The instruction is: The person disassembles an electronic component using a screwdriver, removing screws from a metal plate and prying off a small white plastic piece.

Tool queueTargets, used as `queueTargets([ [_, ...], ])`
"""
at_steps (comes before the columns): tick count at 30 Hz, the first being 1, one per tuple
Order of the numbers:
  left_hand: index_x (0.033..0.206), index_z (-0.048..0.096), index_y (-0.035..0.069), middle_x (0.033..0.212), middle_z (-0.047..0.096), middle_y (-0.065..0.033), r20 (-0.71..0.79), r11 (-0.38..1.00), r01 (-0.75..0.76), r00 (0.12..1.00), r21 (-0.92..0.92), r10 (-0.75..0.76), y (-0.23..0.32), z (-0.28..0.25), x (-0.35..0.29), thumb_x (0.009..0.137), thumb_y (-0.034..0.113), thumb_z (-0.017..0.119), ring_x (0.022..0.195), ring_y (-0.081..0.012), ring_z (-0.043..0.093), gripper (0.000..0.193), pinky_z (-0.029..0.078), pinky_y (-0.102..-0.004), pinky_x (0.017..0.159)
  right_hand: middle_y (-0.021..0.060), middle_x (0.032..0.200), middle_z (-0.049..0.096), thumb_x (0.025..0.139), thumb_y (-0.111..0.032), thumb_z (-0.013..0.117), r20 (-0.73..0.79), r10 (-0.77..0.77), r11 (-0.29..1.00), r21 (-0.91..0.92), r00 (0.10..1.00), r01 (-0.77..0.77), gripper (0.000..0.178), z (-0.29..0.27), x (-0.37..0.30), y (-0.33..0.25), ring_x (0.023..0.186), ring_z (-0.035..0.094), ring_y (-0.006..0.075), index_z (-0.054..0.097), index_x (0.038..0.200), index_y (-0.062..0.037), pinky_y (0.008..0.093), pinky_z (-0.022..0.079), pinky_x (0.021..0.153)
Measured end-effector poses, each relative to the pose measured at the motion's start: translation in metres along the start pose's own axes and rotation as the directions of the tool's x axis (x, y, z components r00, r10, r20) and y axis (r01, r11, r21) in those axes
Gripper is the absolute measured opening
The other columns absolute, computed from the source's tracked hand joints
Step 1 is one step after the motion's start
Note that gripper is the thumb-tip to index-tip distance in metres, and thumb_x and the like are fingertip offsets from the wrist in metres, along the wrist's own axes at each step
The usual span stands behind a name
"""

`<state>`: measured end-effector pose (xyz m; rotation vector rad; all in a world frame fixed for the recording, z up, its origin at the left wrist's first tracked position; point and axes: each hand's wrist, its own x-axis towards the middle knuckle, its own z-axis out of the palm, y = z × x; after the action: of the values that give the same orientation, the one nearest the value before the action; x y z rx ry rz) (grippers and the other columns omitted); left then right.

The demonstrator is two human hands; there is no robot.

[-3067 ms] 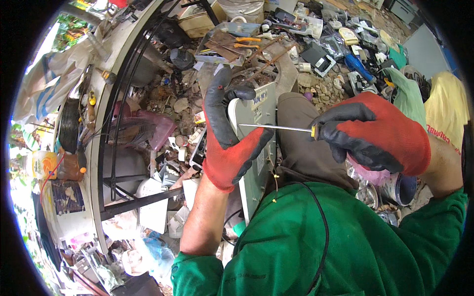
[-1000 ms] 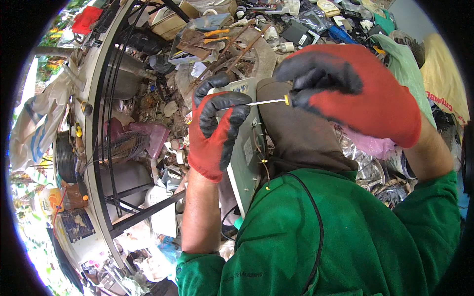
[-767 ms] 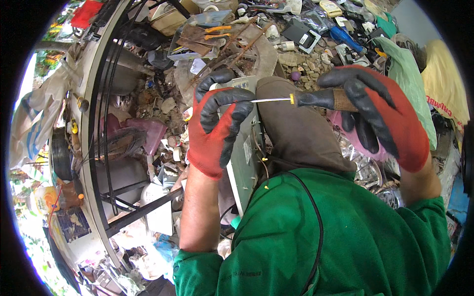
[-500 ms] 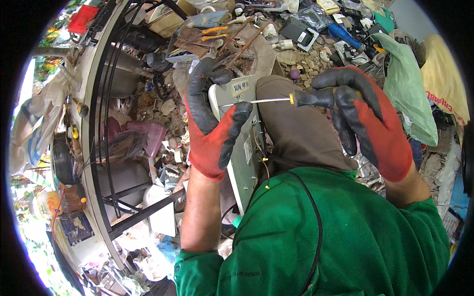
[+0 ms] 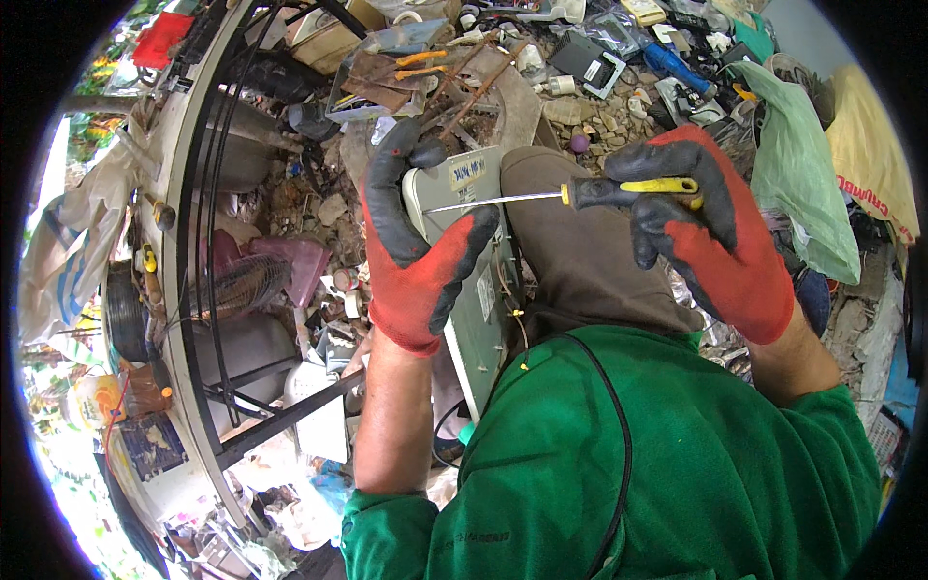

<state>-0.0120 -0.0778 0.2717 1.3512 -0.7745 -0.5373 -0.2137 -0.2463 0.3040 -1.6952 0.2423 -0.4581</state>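
A long whitish panel-like casing (image 5: 472, 338) stands between my left arm and my legs, with a label near its far end and thin wires along its right side. My left hand (image 5: 411, 256), in a red and black glove, is closed round the far end of this casing. In my right hand (image 5: 720, 232), gloved alike, is a screwdriver (image 5: 594, 193) with a black and yellow handle. Its metal shaft points left, and the tip meets the casing's face between my left thumb and fingers. Whether the tip sits in a screw is too small to tell.
To the left stands a metal frame (image 5: 188, 319) with dark bars. Beyond my knee lie a clear bin (image 5: 411, 39) with orange-handled tools, rubble (image 5: 604, 140) and a blue tool (image 5: 677, 68). A green bag (image 5: 797, 184) hangs at right; a black cable (image 5: 609, 416) crosses my shirt.
My right hand has shifted its grip and turned the screwdriver, so the yellow side of the handle now shows. The tip has moved slightly left; my left hand stays put.
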Motion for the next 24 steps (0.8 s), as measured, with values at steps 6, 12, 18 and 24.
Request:
queueTargets([
  [6,0.147,0.032,0.007,0.128,0.046,-0.0092,0.008,0.997,0.036,0.999,-0.066,-0.035,0.000,0.000,0.000,0.076,-0.003,0.068,0.106,-0.0192,0.058,0.081,0.055,-0.0317,0.083,0.0131,0.118,0.056,0.090,-0.009,0.050,0.023,-0.023,0.971,-0.236,0.999,0.028,0.038,-0.005,0.000,0.006,0.101,0.058,0.0186,0.050,0.126,0.0022,0.0331,0.047,0.089],
  [12,0.149,0.033,0.006,0.135,0.047,-0.0126,0.047,0.994,-0.099,0.994,-0.043,0.101,-0.017,-0.012,0.004,0.074,-0.007,0.071,0.127,-0.0234,0.047,0.084,0.043,-0.0381,0.105,0.0126,0.114,0.059,0.084,0.001,0.046,-0.019,-0.221,0.927,-0.316,0.975,0.204,0.045,0.008,-0.010,0.004,0.094,0.059,0.0149,0.047,0.129,0.0000,0.0299,0.050,0.085],
  [18,0.146,0.033,0.005,0.127,0.048,-0.0093,-0.011,0.989,0.015,1.000,-0.145,-0.017,-0.004,0.007,0.001,0.072,-0.002,0.073,0.112,-0.0204,0.055,0.084,0.053,-0.0338,0.089,0.0129,0.114,0.057,0.085,-0.002,0.046,-0.116,-0.012,0.989,-0.150,0.993,-0.006,0.046,0.001,-0.004,0.000,0.086,0.059,0.0162,0.046,0.130,0.0000,0.0307,0.049,0.082],
  [24,0.146,0.035,0.006,0.125,0.048,-0.0087,-0.020,0.987,0.025,0.999,-0.156,-0.029,-0.002,0.006,0.001,0.072,-0.004,0.073,0.111,-0.0199,0.056,0.084,0.055,-0.0337,0.087,0.0123,0.117,0.054,0.089,-0.011,0.046,0.072,-0.179,0.904,-0.382,0.981,0.193,0.044,-0.012,0.004,-0.001,0.092,0.056,0.0178,0.045,0.130,0.0027,0.0297,0.046,0.086],
])
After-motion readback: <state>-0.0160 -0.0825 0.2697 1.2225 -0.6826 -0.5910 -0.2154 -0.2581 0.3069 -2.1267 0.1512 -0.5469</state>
